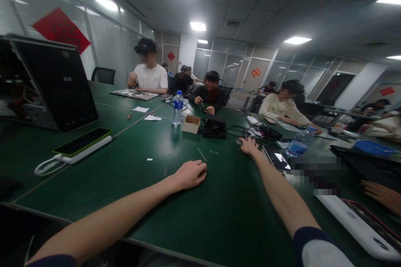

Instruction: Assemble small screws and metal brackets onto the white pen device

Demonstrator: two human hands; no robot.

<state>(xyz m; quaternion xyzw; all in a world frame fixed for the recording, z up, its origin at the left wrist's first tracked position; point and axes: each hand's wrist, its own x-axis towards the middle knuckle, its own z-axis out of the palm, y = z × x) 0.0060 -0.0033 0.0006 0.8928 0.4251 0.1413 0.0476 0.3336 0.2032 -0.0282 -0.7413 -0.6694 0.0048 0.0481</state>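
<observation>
My left hand rests on the green table, fingers curled under in a loose fist, with nothing visible in it. My right hand is stretched further out, lying on the table next to a tangle of black cables and a dark phone; its fingers are bent and what they touch is hidden. A small cardboard box and a black device sit beyond both hands.
An open computer case stands at the left with a phone on a white power bank before it. Water bottles stand on the table. Several people sit working at the far side; another person's hand lies at the right.
</observation>
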